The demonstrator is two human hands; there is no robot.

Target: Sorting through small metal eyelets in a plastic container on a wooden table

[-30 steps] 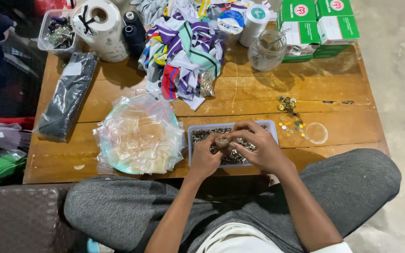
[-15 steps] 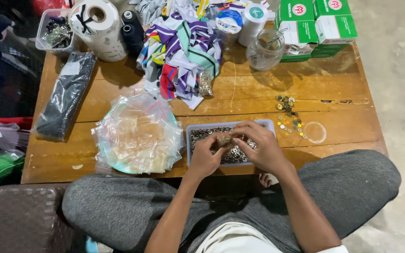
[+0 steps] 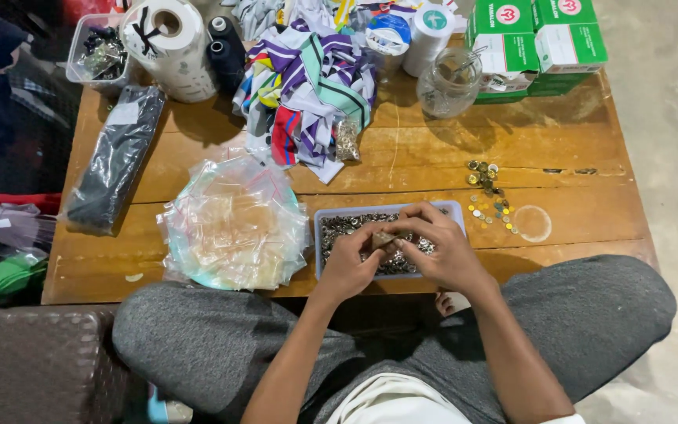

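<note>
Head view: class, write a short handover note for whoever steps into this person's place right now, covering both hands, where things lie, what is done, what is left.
Left hand and right hand: both over the shallow tray, together pinching a small brownish piece.
Tray: full of small metal parts, at the table's near edge.
Beside it: pile of clear bags to the left, loose coin-like pieces to the right.
Done: cannot tell.
Left: many parts remain in the tray.
</note>
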